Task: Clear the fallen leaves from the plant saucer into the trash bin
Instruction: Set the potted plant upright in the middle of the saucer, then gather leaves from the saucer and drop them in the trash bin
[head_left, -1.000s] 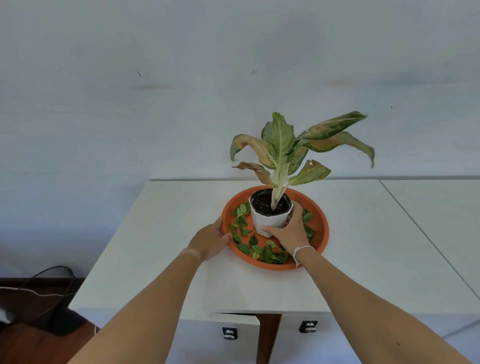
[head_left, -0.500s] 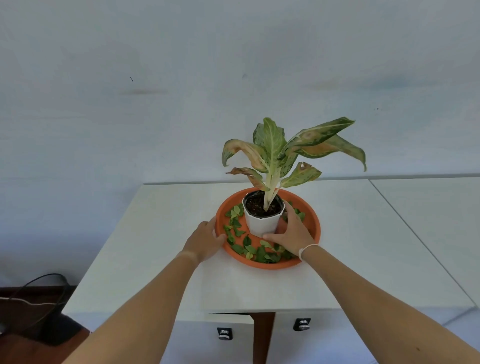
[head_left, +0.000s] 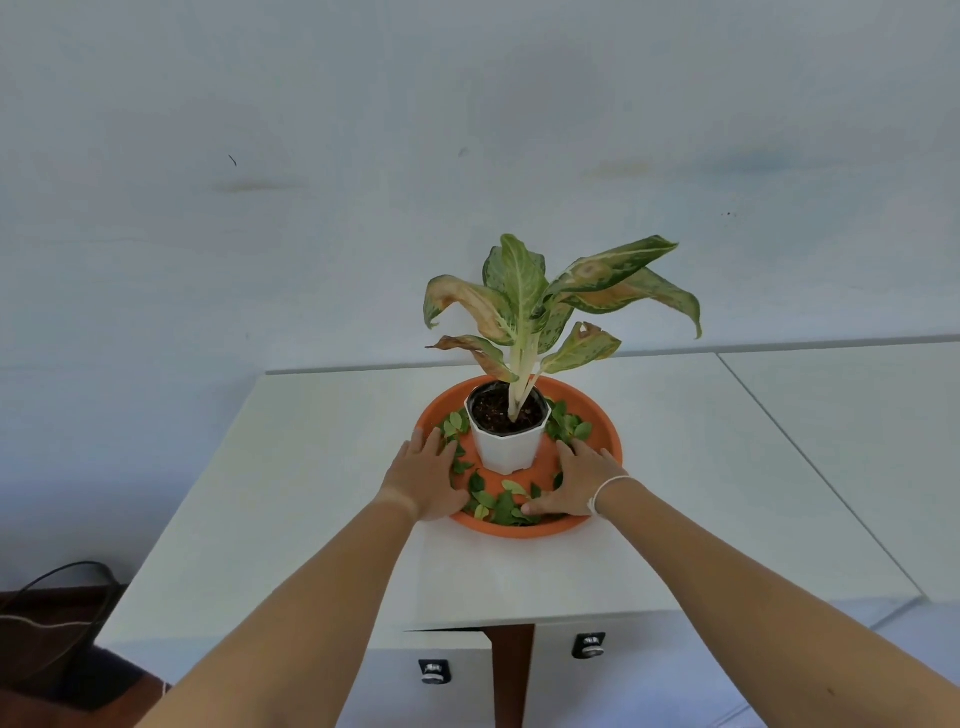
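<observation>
An orange plant saucer (head_left: 609, 434) sits on a white table (head_left: 311, 467). A white pot (head_left: 506, 448) with a leafy plant (head_left: 522, 301) stands in its middle. Several small green fallen leaves (head_left: 501, 508) lie around the pot, mostly at the front and sides. My left hand (head_left: 423, 478) lies flat over the saucer's left rim, fingers spread and reaching onto the leaves. My right hand (head_left: 579, 480) lies flat inside the saucer at the pot's right, fingers apart on the leaves, with a white band at the wrist. Neither hand touches the pot. No trash bin is in view.
A second white table (head_left: 857, 415) adjoins on the right. A pale wall stands right behind the tables. Black cables (head_left: 62, 597) lie on the dark floor at the lower left. The table's front edge is close to me.
My right hand has let go of the pot and dropped flat onto the leaves at its right. My left hand has slid from the outer rim over into the saucer.
</observation>
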